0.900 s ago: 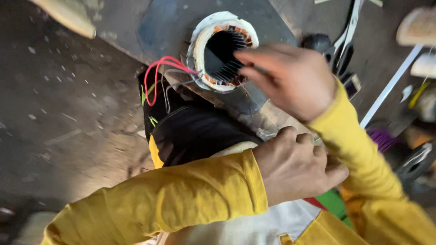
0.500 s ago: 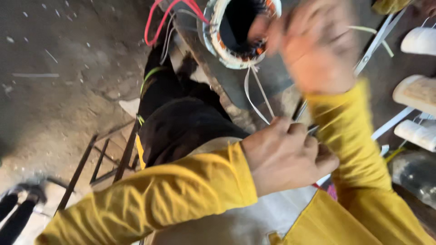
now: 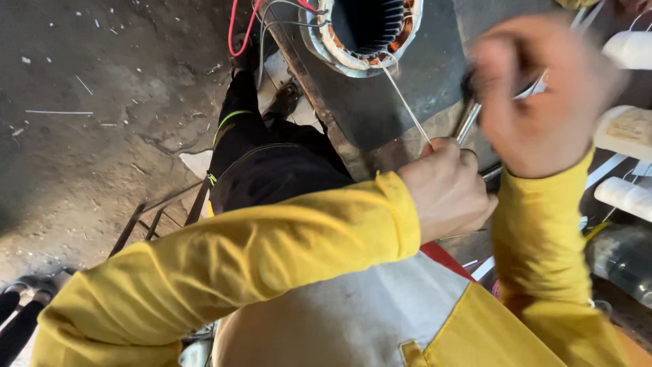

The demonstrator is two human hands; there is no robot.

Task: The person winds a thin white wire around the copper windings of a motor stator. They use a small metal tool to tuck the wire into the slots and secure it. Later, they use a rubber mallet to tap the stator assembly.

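While the person leaned over the bench, this is how it stood.

Stator: the round motor stator with copper windings and a white-wrapped rim (image 3: 370, 30) lay on the dark grey metal sheet (image 3: 407, 102) at the far side, bore facing up, only partly inside the picture.

Look of it: dark ribbed slots showed inside the bore, orange-brown copper along the rim, and white lacing or tape over most of the ring that I could see.

Leads: thin red and grey wires (image 3: 238, 27) hung off its left side, loose.

String: a thin white cord (image 3: 406, 105) ran taut from the near rim of the stator down to the left hand.

Left hand: the left hand (image 3: 448, 187) was closed in a fist on the near end of that cord.

Right hand: the right hand (image 3: 536, 95), further right, was blurred; it seemed curled about a slim metal tool (image 3: 468, 121), but I cannot tell the grip for sure.

Progress: by my judgement the tying of the windings was well along, since much of the rim was bound; the cord was not yet cut or tucked.

Surroundings: white cylindrical rolls (image 3: 628, 129) lay at the far right; a dusty concrete floor (image 3: 88, 136) spread left.
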